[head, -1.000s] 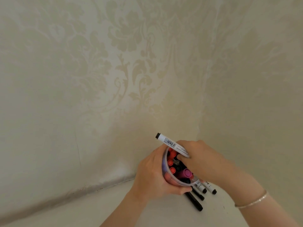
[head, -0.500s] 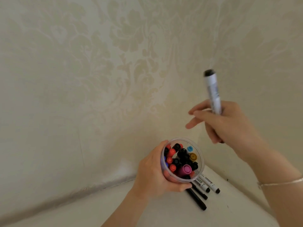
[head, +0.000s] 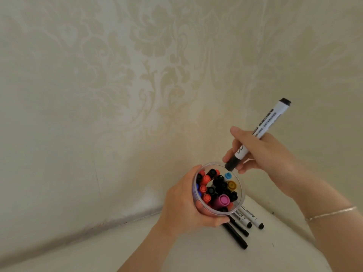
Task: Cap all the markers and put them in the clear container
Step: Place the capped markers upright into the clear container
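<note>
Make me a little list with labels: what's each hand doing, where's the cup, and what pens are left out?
left hand: grips the clear round plastic container, lifted off the white surface
right hand: holds a white marker with black cap, cap down at the container's rim
container: full of capped markers
left out: four pens lying beneath it

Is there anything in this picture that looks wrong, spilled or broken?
Nothing looks spilled or broken. The left hand holds the container tilted, full of capped markers, and the right hand holds a white marker cap down at its rim. Four markers lie on the table beneath it.
</note>
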Motion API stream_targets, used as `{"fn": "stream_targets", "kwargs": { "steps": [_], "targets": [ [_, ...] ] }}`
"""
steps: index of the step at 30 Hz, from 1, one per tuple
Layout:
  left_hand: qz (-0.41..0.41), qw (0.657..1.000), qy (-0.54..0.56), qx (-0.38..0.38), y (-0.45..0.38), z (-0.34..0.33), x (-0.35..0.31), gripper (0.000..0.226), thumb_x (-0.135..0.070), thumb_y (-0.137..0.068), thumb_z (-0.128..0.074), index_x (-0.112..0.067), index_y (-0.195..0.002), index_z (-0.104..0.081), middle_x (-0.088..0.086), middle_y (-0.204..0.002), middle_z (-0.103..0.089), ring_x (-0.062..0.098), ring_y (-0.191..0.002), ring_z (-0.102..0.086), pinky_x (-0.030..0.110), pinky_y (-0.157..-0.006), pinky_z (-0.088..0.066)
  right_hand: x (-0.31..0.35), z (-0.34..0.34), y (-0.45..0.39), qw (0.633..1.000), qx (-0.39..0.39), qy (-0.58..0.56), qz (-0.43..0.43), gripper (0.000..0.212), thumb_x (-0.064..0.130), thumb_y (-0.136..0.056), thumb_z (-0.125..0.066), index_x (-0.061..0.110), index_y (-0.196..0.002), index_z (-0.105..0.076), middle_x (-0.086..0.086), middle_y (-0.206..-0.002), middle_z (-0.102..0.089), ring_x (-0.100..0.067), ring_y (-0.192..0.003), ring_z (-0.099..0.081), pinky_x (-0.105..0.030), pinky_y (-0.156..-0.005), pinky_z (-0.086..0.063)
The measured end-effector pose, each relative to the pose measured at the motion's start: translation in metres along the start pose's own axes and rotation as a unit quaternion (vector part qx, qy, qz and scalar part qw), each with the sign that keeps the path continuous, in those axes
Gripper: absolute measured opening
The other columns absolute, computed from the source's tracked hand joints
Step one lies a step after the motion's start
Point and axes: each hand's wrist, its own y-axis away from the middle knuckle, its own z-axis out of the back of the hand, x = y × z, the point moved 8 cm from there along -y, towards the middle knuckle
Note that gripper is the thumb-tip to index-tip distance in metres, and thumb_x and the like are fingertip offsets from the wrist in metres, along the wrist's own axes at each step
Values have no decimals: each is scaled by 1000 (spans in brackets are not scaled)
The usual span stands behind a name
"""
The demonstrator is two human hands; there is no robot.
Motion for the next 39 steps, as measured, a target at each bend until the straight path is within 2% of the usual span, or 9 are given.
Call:
{"fn": "stream_targets", "kwargs": {
  "steps": [2,6,8,13,17,20,25,31,39],
  "targets": [
    [0,1000,-1,0,0,0,0,110,-60,-44,-87,-38,-138,-34,-24,-124,-58,-4,-113,-58,26,-91,-53,-2,6,-1,997,-24,73,7,36,37,-92,-56,14,-66,-51,0,-55,-64,-15,-55,-60,-29,-63,-48],
    [-9,1000,-13,3,0,-2,-3,112,-63,-44,-85,-35,-139,-34,-24,-123,-59,-7,-112,-58,21,-89,-53,-13,-4,2,977,21,213,7,20,29,-89,-64,15,-77,-58,4,-55,-50,-6,-37,-39,-18,-39,-35],
    [-10,1000,-13,5,-1,-2,-5,112,-64,-43,-84,-38,-139,-32,-27,-123,-57,-9,-110,-57,17,-88,-52,-14,-15,5,957,41,287,32,5,28,-89,-64,24,-86,-65,3,-65,-61,-6,-43,-46,-17,-42,-37],
    [-4,999,-11,31,-3,-3,-10,114,-60,-41,-86,-64,-132,-19,-42,-126,-45,-17,-109,-51,2,-88,-40,-21,-35,6,886,10,460,56,17,43,-90,-55,29,-88,-64,4,-73,-61,-15,-62,-58,-26,-52,-45],
    [30,997,-6,77,-4,-9,-4,114,-56,-40,-90,-52,-135,-26,-42,-122,-45,-17,-107,-50,5,-88,-42,-27,-28,2,921,-1,389,30,18,37,-85,-63,21,-79,-63,0,-69,-62,-17,-58,-57,-31,-55,-49],
    [41,992,19,120,-6,-16,-6,115,-54,-44,-91,-48,-138,-26,-31,-131,-48,-9,-119,-50,24,-100,-46,-28,-17,4,933,-2,359,5,17,29,-78,-70,16,-70,-62,-6,-66,-65,-20,-58,-60,-36,-60,-55],
    [59,986,80,131,-13,-12,-7,107,-31,-50,-95,-44,-136,-33,-20,-132,-54,5,-124,-53,38,-102,-47,12,11,14,945,-54,310,88,22,23,-77,-70,20,-65,-52,4,-55,-49,-11,-44,-37,-11,-35,-30],
    [70,984,84,143,-13,-13,-5,108,-32,-48,-95,-46,-136,-33,-19,-133,-53,6,-126,-52,40,-104,-45,54,20,29,908,-98,365,179,13,30,-76,-62,26,-71,-51,5,-51,-50,-10,-40,-38,-14,-38,-32],
    [78,983,76,150,-12,-12,-5,107,-39,-47,-94,-50,-134,-32,-24,-131,-53,2,-124,-52,37,-102,-47,66,-2,36,871,-54,445,202,6,30,-85,-55,25,-87,-54,2,-66,-57,-17,-56,-52,-29,-48,-41]
  ]
}}
